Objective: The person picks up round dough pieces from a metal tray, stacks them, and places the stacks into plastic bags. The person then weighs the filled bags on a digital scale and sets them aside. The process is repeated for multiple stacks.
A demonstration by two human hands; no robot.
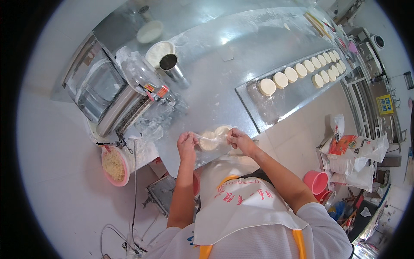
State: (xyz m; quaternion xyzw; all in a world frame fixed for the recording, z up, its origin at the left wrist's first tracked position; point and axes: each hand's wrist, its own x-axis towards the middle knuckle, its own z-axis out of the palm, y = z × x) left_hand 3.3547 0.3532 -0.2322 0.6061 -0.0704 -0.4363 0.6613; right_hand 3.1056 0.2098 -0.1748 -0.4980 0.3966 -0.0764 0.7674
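My left hand (187,140) and my right hand (240,140) pinch a thin clear plastic bag or film (214,140), drawn out between them near the front edge of the steel table. Just behind the plastic are two round pale dough pieces, a nearer one (207,145) and a farther one (223,129). Whether they sit inside the plastic or beneath it I cannot tell. Farther right, a dark metal baking tray (258,111) carries two rows of thick, round dough discs (290,75).
At left stands a dough-rolling machine (119,106) with steel rollers. Behind it are a white bowl of flour (160,51) and a steel cup (173,66). A pink-rimmed basin (126,171) holds pale crumbly material. Stacked sacks (352,162) and a pink bucket (315,182) lie right.
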